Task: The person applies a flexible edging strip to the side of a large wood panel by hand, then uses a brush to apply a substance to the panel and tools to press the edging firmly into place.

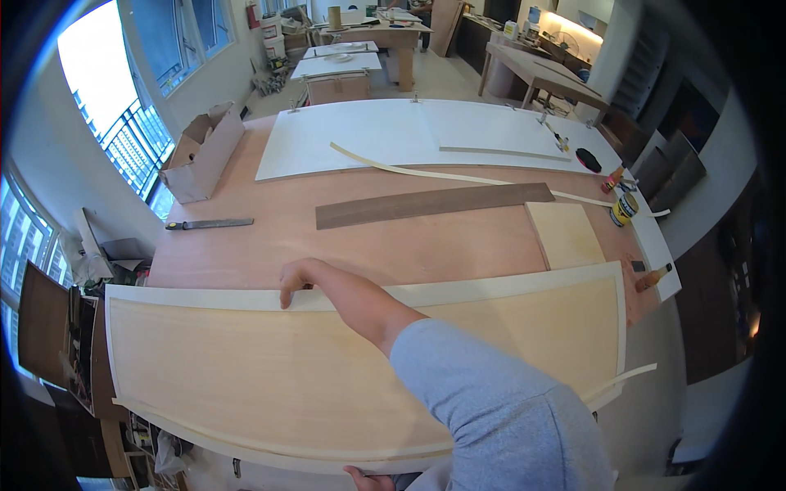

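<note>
A long pale wooden panel (262, 360) with a white border lies across the near side of the worktable. My right arm, in a grey sleeve, reaches over it. At the panel's far edge my right hand (300, 277) is closed, its fingers bent down over the white border. My left hand (372, 481) is at the near edge, partly cut off by the bottom of the picture. Its thumb shows against the rim and its other fingers are hidden; it appears to grip the panel there. A thin pale edging strip (634, 373) sticks out past the panel's right end.
On the reddish worktable (237, 258) are a dark brown board (434, 204), a flat file (210, 223), a small pale board (566, 233) and a curved strip (393, 168). Behind lie white panels (352, 135) and a cardboard box (201, 155). A yellow-black can (624, 209) stands right.
</note>
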Motion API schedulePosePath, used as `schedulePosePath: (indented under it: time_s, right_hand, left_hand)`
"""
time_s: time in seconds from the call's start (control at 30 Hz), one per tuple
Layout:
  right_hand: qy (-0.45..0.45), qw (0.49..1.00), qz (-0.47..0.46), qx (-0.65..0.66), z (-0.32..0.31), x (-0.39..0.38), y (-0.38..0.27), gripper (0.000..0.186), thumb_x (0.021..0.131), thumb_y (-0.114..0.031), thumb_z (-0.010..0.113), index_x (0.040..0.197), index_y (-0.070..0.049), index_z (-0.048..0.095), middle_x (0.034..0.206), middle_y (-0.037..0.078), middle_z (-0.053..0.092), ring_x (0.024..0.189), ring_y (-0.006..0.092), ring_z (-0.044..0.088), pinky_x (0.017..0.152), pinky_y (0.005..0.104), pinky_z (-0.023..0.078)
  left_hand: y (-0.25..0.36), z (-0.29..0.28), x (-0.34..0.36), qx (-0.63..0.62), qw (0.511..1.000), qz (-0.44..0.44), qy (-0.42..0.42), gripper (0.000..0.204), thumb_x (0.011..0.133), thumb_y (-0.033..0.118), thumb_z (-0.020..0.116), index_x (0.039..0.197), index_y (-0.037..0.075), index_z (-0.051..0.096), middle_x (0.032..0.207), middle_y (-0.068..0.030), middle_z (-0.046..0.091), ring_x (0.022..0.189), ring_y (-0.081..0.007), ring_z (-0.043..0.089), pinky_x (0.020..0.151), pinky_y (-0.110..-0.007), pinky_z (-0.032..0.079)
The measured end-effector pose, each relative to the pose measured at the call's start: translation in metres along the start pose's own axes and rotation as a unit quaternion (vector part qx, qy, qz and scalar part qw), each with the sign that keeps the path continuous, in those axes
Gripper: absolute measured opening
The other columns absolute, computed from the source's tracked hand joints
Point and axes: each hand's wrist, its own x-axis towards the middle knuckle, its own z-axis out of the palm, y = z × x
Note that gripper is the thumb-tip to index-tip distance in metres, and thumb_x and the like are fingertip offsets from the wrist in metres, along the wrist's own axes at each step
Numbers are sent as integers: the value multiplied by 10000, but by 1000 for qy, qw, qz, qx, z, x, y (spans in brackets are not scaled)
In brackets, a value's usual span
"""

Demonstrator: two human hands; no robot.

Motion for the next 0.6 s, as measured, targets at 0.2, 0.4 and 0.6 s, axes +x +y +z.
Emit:
schedulePosePath:
  time_s: [0.2, 0.4, 0.6]
  right_hand:
    - [46, 998, -12, -36, 1, -13, 2, 475, 605, -397, 762, 905, -41, 666, 882, 149, 640, 745, 259, 612, 661, 383, 477]
    - [180, 979, -20, -88, -3, -37, 22, 610, 646, -507, 677, 978, 3, 631, 965, 167, 626, 890, 281, 600, 752, 348, 470]
    - [465, 868, -172, 34, 62, -133, 54, 497, 788, -412, 610, 1074, -10, 561, 972, 146, 620, 897, 249, 589, 769, 333, 456]
  left_hand:
    - [-1, 4, 1, 8, 1000, 0, 1, 650, 862, 563, 405, 1273, 60, 374, 1270, -104, 440, 1136, -258, 440, 942, -421, 380]
    - [-3, 7, 4, 14, 1000, -15, -23, 662, 852, 580, 409, 1265, 65, 379, 1253, -103, 454, 1118, -260, 455, 925, -430, 395]
    - [2, -2, 0, 13, 999, -19, -44, 673, 841, 597, 413, 1258, 69, 384, 1235, -102, 468, 1100, -263, 469, 908, -438, 410]
